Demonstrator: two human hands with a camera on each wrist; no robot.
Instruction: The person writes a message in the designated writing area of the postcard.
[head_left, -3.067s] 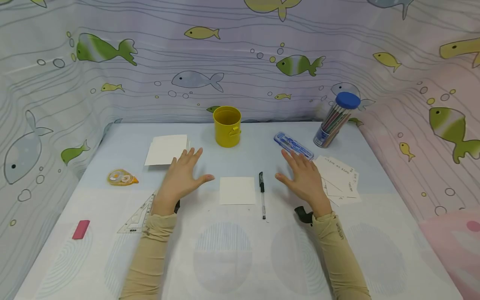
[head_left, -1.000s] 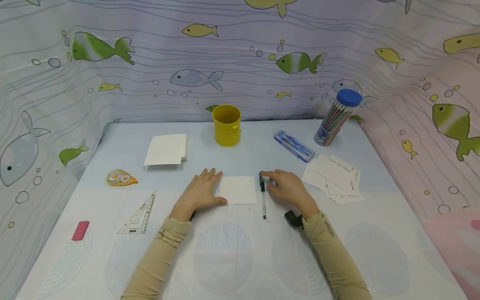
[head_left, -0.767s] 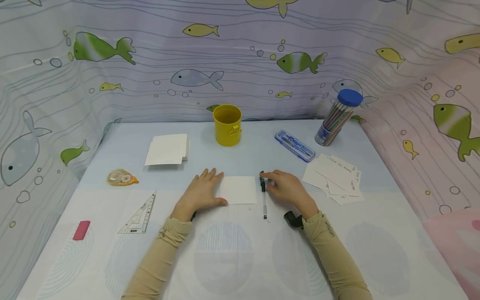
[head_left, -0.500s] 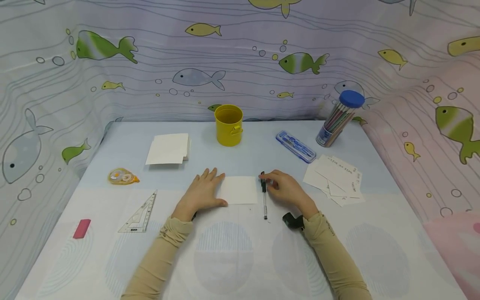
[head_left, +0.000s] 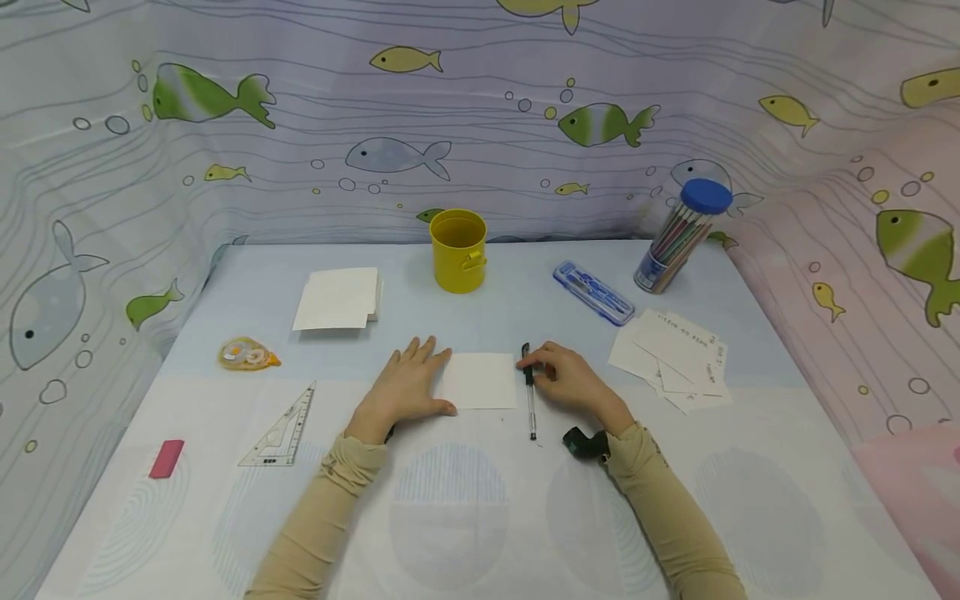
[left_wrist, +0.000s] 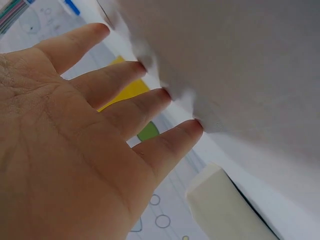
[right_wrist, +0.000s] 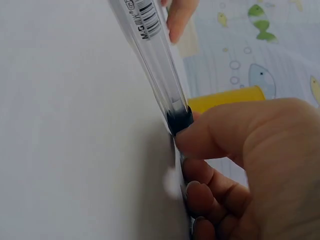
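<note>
A blank white square card (head_left: 480, 380) lies on the table (head_left: 480, 517). My left hand (head_left: 420, 358) rests flat at the card's left edge, its straight fingers (left_wrist: 150, 107) touching the surface. Just right of the card lies a clear-barrelled black pen (head_left: 529, 392), pointing away from me. My right hand (head_left: 534, 360) pinches the pen near its far, black end. In the right wrist view the thumb (right_wrist: 225, 130) and curled fingers close round the black part of the pen (right_wrist: 150, 55), which still lies against the table.
A yellow cup (head_left: 458, 250) stands at the back centre, a stack of white cards (head_left: 336, 298) back left. Correction tape (head_left: 246, 354), a set square (head_left: 281, 417) and a pink eraser (head_left: 166, 458) lie left. A blue case (head_left: 592, 293), a pen tube (head_left: 678, 237) and written cards (head_left: 671, 358) are right.
Both hands came down from hovering apart: the left settled flat beside the card, the right closed its fingers on the pen. Over the last second almost nothing has moved.
</note>
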